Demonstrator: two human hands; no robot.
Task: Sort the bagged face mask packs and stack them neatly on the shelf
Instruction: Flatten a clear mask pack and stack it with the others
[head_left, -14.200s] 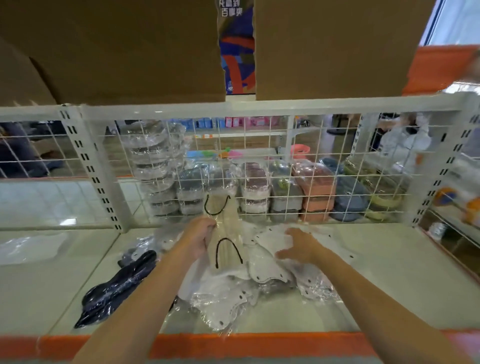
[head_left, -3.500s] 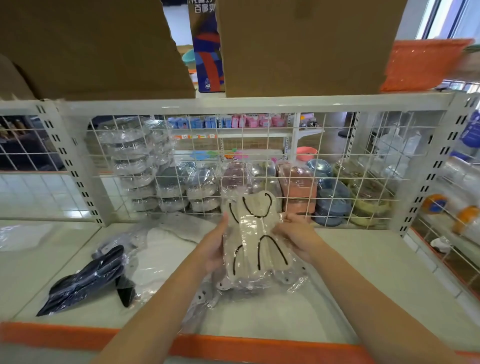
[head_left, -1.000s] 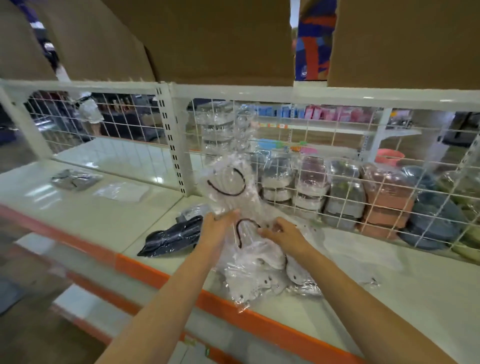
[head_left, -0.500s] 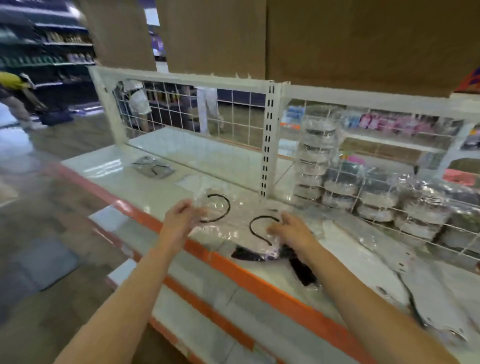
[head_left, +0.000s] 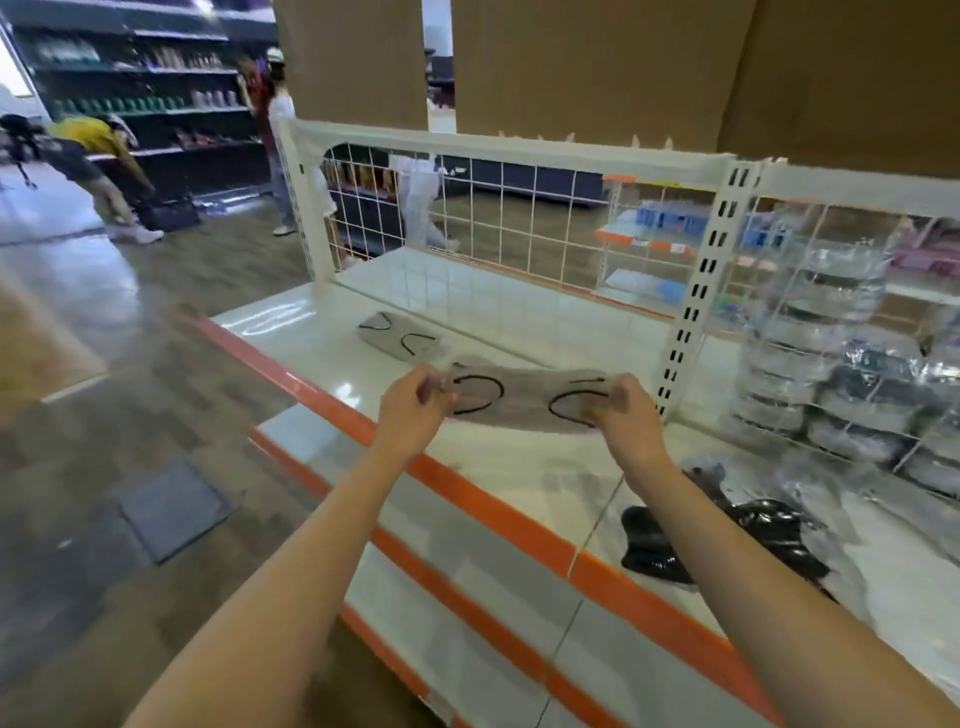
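No text, label, brand, number or sign can be read anywhere in this view. The orange strips (head_left: 621, 236) on the far shelving, right of centre behind the wire grid, look like price rails, but their markings are too blurred to make out. The products on the dark shelves (head_left: 145, 98) at the upper left are too small and distant for any wording to show.
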